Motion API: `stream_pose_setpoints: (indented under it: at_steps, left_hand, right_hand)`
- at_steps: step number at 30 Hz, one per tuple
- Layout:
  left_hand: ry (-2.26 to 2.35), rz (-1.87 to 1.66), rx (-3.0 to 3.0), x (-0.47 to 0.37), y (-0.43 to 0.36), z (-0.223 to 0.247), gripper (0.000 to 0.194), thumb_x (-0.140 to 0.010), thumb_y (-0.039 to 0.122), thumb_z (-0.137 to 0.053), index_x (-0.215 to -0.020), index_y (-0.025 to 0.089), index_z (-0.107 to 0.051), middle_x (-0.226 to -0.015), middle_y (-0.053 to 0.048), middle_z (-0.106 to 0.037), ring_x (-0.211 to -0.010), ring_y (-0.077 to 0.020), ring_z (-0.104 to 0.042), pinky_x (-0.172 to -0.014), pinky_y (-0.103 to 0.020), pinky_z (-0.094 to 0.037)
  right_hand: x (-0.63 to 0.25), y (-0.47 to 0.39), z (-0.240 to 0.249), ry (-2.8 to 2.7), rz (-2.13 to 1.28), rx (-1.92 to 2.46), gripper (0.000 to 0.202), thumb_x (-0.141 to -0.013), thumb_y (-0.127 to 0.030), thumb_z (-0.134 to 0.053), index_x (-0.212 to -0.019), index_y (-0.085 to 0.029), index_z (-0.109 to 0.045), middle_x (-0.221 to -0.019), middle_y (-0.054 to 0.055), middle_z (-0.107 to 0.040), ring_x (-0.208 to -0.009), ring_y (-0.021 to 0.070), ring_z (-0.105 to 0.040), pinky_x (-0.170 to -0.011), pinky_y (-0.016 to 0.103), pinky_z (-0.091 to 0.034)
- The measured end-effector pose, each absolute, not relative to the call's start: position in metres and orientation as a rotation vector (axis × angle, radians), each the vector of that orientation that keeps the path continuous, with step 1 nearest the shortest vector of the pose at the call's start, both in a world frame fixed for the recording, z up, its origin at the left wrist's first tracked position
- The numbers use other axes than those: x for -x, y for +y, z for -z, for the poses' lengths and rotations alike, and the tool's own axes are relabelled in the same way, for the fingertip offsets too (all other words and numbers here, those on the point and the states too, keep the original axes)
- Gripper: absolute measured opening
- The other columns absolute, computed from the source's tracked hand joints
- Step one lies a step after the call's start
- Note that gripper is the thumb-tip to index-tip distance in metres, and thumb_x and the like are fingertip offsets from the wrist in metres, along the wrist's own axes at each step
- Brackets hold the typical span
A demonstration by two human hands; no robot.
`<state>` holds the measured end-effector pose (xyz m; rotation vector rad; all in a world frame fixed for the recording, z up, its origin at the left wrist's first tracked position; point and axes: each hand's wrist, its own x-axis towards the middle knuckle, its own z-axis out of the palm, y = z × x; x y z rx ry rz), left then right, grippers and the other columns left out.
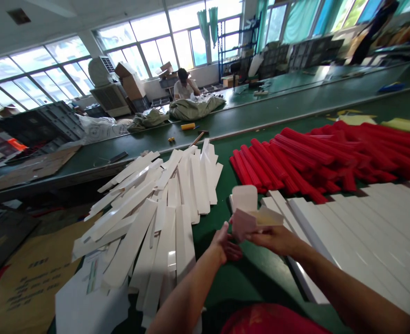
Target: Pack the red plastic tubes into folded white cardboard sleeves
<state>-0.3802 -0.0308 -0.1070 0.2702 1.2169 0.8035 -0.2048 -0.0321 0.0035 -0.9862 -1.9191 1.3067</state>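
A small white box (244, 222) with its end flaps spread faces the camera over the green table (205, 260). My right hand (272, 239) grips its right side, fingers closed on it. At its lower left is my left hand (226, 243), fingers apart and partly extended, close to the box edge. Flat white cartons (170, 218) lie in a loose, fanned pile on the left. On the right, long white boxes (361, 232) lie side by side. Behind them is a heap of red tubes (295, 160).
Behind, a yellow roll (188, 126) lies on the long green bench (278, 104). A person (184, 86) sits at its far side near grey-green sacks (194, 107). Brown cardboard (27, 283) lies at the lower left.
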Motion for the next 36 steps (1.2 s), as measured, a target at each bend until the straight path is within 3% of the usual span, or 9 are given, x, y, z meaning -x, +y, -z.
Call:
stream_pose_setpoints:
  at_steps: [4, 7, 9, 14, 18, 21, 24, 31, 36]
  left_hand:
    - [1.356, -1.005, -0.531, 0.401, -0.036, 0.068, 0.067, -0.073, 0.065, -0.067, -0.114, 0.014, -0.058, -0.106, -0.014, -0.067, -0.091, -0.0252, -0.069, -0.067, -0.030, -0.056]
    - [1.276, -1.265, -1.134, 0.399, -0.046, 0.028, 0.093, -0.060, 0.051, -0.083, -0.137, 0.017, -0.044, -0.136, -0.014, -0.054, -0.124, -0.0279, -0.055, -0.103, -0.036, -0.046]
    - [1.335, -1.334, -1.382, 0.392, -0.050, 0.010, 0.097, -0.058, 0.043, -0.085, -0.140, 0.015, -0.041, -0.137, -0.016, -0.054, -0.127, -0.0304, -0.052, -0.108, -0.042, -0.042]
    - [1.555, -1.411, -1.145, 0.394, -0.041, -0.002, 0.075, -0.070, 0.040, -0.077, -0.133, 0.012, -0.048, -0.093, -0.009, -0.073, -0.085, -0.0235, -0.071, -0.075, -0.033, -0.058]
    - [1.522, -1.492, -0.990, 0.404, -0.030, -0.002, 0.083, -0.064, 0.042, -0.082, -0.132, 0.011, -0.046, -0.078, -0.004, -0.072, -0.067, -0.0187, -0.069, -0.060, -0.026, -0.057]
    - [1.506, -1.498, -1.020, 0.400, -0.023, -0.002, 0.083, -0.060, 0.042, -0.084, -0.129, 0.012, -0.048, -0.076, -0.002, -0.071, -0.063, -0.0179, -0.068, -0.057, -0.025, -0.056]
    - [1.503, -1.493, -1.066, 0.393, -0.017, 0.002, 0.081, -0.060, 0.041, -0.084, -0.127, 0.012, -0.049, -0.077, -0.003, -0.071, -0.060, -0.0173, -0.067, -0.053, -0.024, -0.055]
    - [1.519, -1.550, -1.040, 0.399, -0.010, 0.011, 0.076, -0.062, 0.040, -0.082, -0.126, 0.012, -0.050, -0.085, -0.006, -0.072, -0.067, -0.0192, -0.069, -0.056, -0.025, -0.056]
    - [1.514, -1.581, -0.999, 0.405, -0.009, 0.004, 0.073, -0.063, 0.041, -0.081, -0.123, 0.012, -0.051, -0.081, -0.004, -0.071, -0.066, -0.0182, -0.068, -0.059, -0.026, -0.056]
  right_hand:
    - [0.219, -0.030, 0.013, -1.796, -1.042, 1.182, 0.030, -0.084, -0.043, -0.060, -0.098, -0.018, -0.066, -0.094, 0.009, -0.068, -0.089, 0.0250, -0.063, -0.081, 0.038, -0.054]
    - [0.242, -0.032, 0.032, -1.864, -0.791, 1.146, 0.033, -0.085, -0.039, -0.056, -0.108, -0.017, -0.061, -0.100, 0.011, -0.064, -0.090, 0.0254, -0.061, -0.082, 0.041, -0.052]
    - [0.259, -0.035, 0.043, -1.864, -0.681, 1.103, 0.033, -0.087, -0.037, -0.053, -0.112, -0.017, -0.059, -0.102, 0.013, -0.062, -0.092, 0.0257, -0.059, -0.083, 0.042, -0.051]
    - [0.254, -0.017, 0.061, -2.190, -0.850, 0.822, 0.035, -0.084, -0.040, -0.060, -0.110, -0.016, -0.059, -0.101, 0.009, -0.063, -0.092, 0.0215, -0.059, -0.083, 0.036, -0.052]
    - [0.210, 0.047, 0.085, -2.124, -0.575, 1.454, 0.042, -0.093, -0.029, -0.046, -0.131, -0.012, -0.050, -0.113, 0.015, -0.064, -0.097, 0.0239, -0.062, -0.087, 0.042, -0.051]
    - [0.187, 0.100, 0.106, -2.110, -0.164, 1.753, 0.058, -0.086, -0.010, -0.043, -0.144, -0.012, -0.040, -0.145, 0.024, -0.041, -0.131, 0.0386, -0.041, -0.105, 0.064, -0.029]
    - [0.180, 0.140, 0.122, -2.561, 0.145, 1.782, 0.067, -0.078, -0.002, -0.045, -0.142, -0.023, -0.047, -0.157, 0.014, -0.026, -0.141, 0.0420, -0.023, -0.107, 0.071, -0.013]
    - [0.181, 0.172, 0.124, -2.830, 0.080, 1.710, 0.032, -0.079, -0.006, -0.048, -0.095, -0.016, -0.074, -0.123, 0.019, -0.062, -0.125, 0.0426, -0.046, -0.094, 0.065, -0.035]
    - [0.181, 0.172, 0.082, -2.702, 0.006, 1.626, 0.030, -0.079, -0.002, -0.050, -0.101, -0.008, -0.069, -0.122, 0.021, -0.061, -0.106, 0.0277, -0.061, -0.090, 0.040, -0.046]
